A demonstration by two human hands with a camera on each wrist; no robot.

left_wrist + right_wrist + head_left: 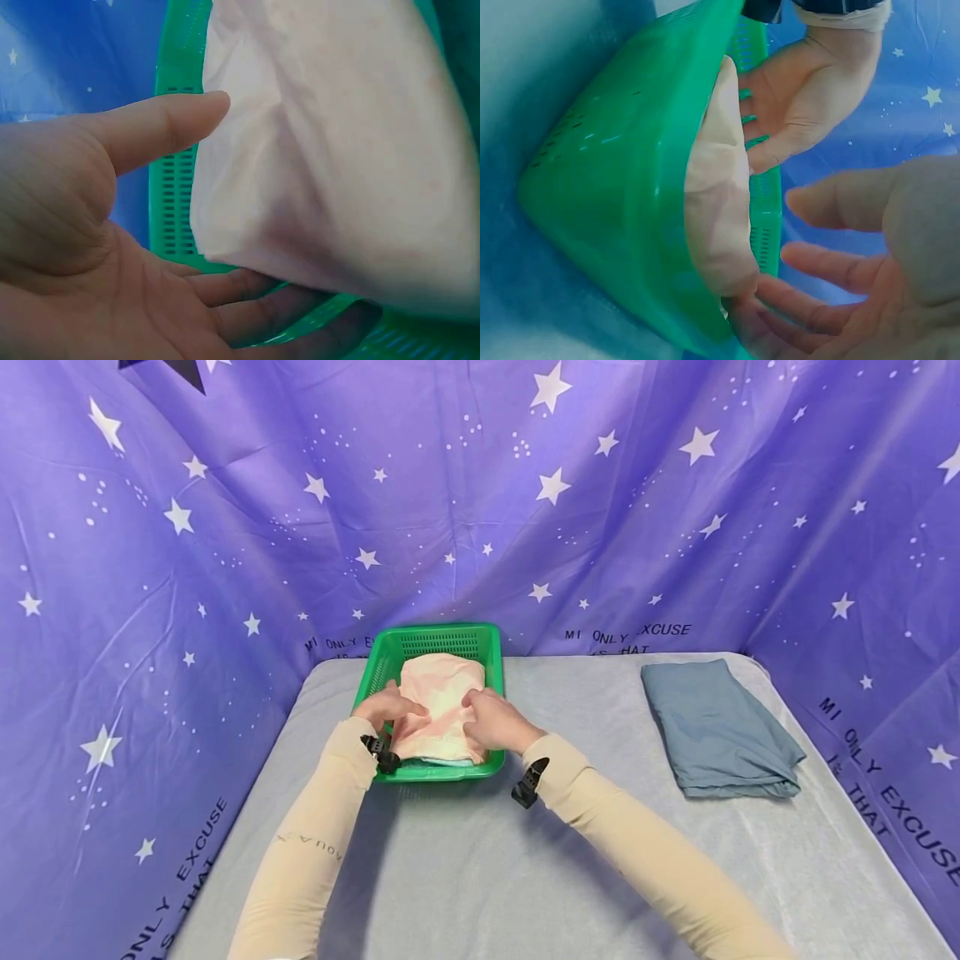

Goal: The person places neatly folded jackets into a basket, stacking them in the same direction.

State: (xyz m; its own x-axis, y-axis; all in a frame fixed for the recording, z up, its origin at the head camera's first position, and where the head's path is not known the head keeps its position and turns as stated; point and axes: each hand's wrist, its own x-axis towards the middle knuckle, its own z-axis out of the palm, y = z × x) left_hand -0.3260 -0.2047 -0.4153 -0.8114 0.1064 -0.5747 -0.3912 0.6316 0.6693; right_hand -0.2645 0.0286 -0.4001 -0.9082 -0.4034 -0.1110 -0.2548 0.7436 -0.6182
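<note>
A folded pale pink cloth (442, 681) lies in a green plastic basket (491, 647), with a light blue edge (438, 762) showing under its near side. My left hand (384, 705) is at the cloth's left side. In the left wrist view, its thumb (169, 127) stretches over the cloth and its fairly straight fingers reach down between cloth and basket wall. On the opposite side is my right hand (497, 720). The right wrist view shows its fingers (810, 307) spread and relaxed, the lower ones touching the cloth's edge. Neither hand pinches the cloth.
A folded grey-blue cloth (716, 731) lies on the right part of the grey-covered table (570, 710). Purple star-patterned curtains (450, 485) stand behind the table and along both sides. The basket is near the table's back edge.
</note>
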